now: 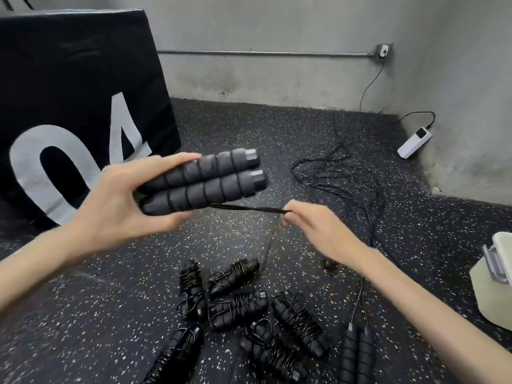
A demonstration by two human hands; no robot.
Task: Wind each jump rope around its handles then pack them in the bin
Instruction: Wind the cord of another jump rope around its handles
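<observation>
At your ten o'clock, the black padded box [69, 87] carries large pale-grey characters reading "04", tilted; you can read no other text anywhere

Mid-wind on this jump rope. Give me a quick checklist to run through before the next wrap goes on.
1. Two handles side by side in the left hand: ok.
2. Cord pinched in the right hand: ok.
3. Cord taut from handles to fingers: ok.
4. Wraps so far evenly spaced: ok.
5. Loose cord on the floor free of knots: cannot tell, it lies in overlapping loops.
6. Bin within reach: cannot tell, none identifiable; six wound ropes lie on the floor.
</observation>
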